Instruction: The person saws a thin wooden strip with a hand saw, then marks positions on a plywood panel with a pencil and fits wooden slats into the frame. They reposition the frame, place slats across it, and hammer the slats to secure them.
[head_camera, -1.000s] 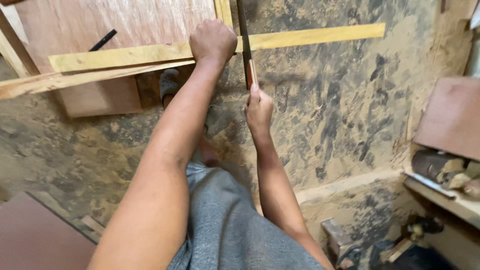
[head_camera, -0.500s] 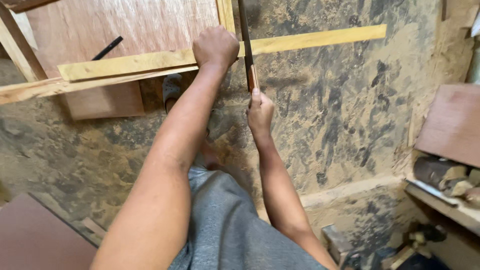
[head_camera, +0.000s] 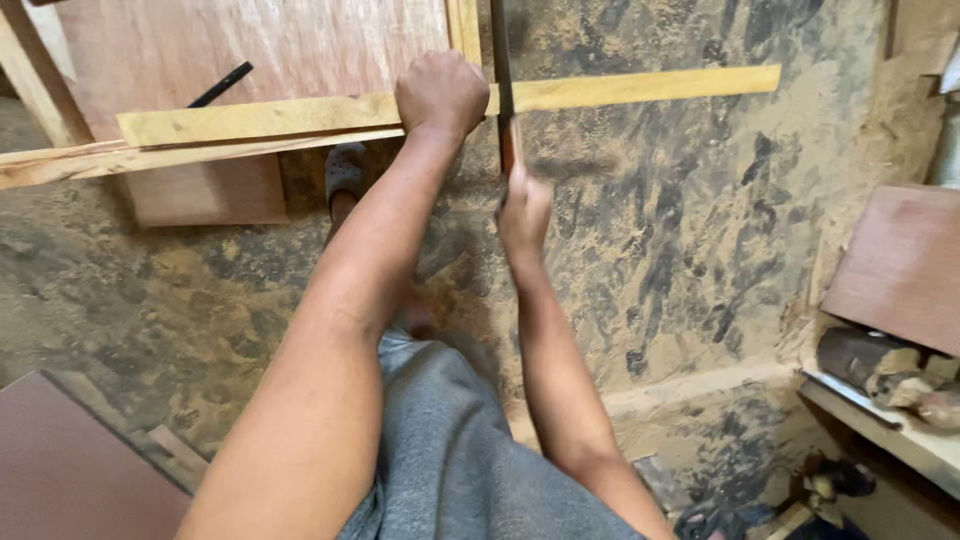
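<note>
My left hand is a closed fist pressing down on a long yellow wooden strip that runs left to right. My right hand grips the handle of a hand saw; its thin dark blade stands across the strip just right of my left fist. The right hand is blurred. Under the strip lies a thinner pale batten and a sheet of reddish plywood. My foot in a grey slipper rests below the strip.
The floor is dark earth covered in sawdust. A dark rod lies on the plywood. A brown board and wood offcuts sit at the right. Another brown panel lies at bottom left.
My right hand has drawn back toward me with the saw handle, and now shows motion blur. The left fist stays on the strip.
</note>
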